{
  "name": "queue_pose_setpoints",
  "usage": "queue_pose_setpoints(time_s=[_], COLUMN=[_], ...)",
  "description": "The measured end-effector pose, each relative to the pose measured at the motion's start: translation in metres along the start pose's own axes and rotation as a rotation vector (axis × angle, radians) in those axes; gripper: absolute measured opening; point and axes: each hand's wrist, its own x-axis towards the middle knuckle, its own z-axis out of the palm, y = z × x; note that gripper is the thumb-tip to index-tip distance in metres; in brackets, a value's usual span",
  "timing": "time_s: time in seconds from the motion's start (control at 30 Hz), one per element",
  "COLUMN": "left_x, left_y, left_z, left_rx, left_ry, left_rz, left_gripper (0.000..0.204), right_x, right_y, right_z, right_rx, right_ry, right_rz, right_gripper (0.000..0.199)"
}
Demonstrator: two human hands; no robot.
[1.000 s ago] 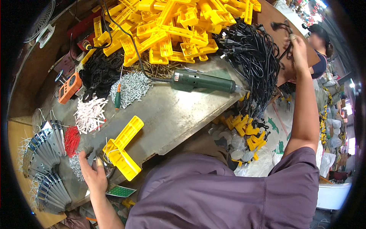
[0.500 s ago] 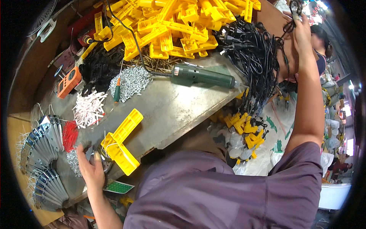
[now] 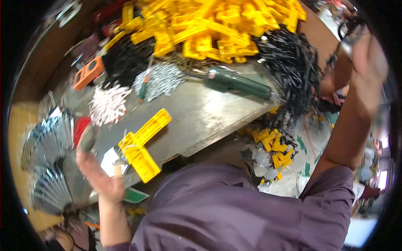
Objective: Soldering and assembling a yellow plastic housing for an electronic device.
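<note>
- Right arm's my stretched-out one: out of the purple sleeve (image 3: 331, 182), elbow bent, forearm running steeply up the right side.
- My right hand (image 3: 369, 54) is way up by the far right, out past the pile of black cords (image 3: 289, 62). Super blurry, so don't ask me about each finger.
- Grip on that side is closed on a looped black cord (image 3: 354, 21), with a bit of it trailing down left of my fingers.
- Left arm's the short reach: forearm up from the bottom, left hand (image 3: 102, 175) low over the front of the tabletop (image 3: 192, 121).
- Left grip is spread, thumb well apart from the fingers, forefinger pointing up and away from me, tip kinda smeared.
- Just right of that thumb there's the yellow plastic part (image 3: 142, 158), lying angled by the tabletop's front edge. My fingers aren't wrapped around it; whether anything's touching, I can't tell.
- Green power screwdriver (image 3: 240, 85) lies on the tabletop between my two hands, near the cord pile.
</note>
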Motion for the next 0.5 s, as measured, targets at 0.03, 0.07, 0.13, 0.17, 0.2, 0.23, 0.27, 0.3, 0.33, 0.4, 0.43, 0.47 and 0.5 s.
queue_pose_setpoints(time_s=[0.03,0.07,0.13,0.17,0.2,0.23,0.27,0.3,0.33,0.4,0.43,0.47,0.5], left_x=[0.009,0.007,0.027,0.03,0.025,0.019,0.012,0.009,0.01,0.001,-0.004,-0.005,-0.022], left_y=[0.002,0.011,0.043,0.049,0.065,0.066,0.066,0.068,0.067,0.056,0.051,0.053,0.038], left_z=[0.011,0.016,0.051,0.068,0.077,0.081,0.078,0.072,0.058,0.034,0.022,0.008,0.007], left_rx=[0.017,0.139,-0.011,-0.146,-0.485,-0.672,-0.713,-0.764,-0.672,-0.723,-0.733,-0.53,-0.377], left_ry=[-0.122,-0.266,-0.499,-0.58,-0.741,-0.928,-0.944,-0.974,-1.001,-0.911,-0.866,-0.851,-0.74], left_rz=[0.099,0.117,0.154,0.177,-0.167,-0.311,-0.445,-0.571,-0.613,-0.704,-0.731,-0.72,-0.533], left_gripper=[0.09,0.108,0.125,0.122,0.108,0.086,0.079,0.073,0.066,0.062,0.062,0.055,0.053], right_x=[-0.023,0.003,-0.054,-0.053,-0.047,-0.058,-0.076,-0.089,-0.095,-0.108,-0.115,-0.12,-0.124], right_y=[-0.004,-0.007,-0.014,-0.014,-0.002,0.013,0.037,0.055,0.062,0.089,0.107,0.127,0.145], right_z=[0.043,-0.019,0.131,0.149,0.131,0.143,0.165,0.18,0.18,0.176,0.174,0.167,0.16], right_rx=[0.115,0.245,0.524,0.645,0.519,0.544,0.437,0.319,0.09,-0.322,-0.505,-0.491,-0.729], right_ry=[-0.115,-0.246,-0.509,-0.65,-0.952,-0.988,-0.838,-0.669,-0.641,-0.604,-0.604,-0.617,-0.672], right_rz=[0.066,0.123,0.25,0.305,0.489,0.485,0.376,0.268,0.321,0.391,0.407,0.411,0.16], right_gripper=[0.032,0.031,0.031,0.031,0.028,0.028,0.029,0.031,0.026,0.023,0.023,0.023,0.023])
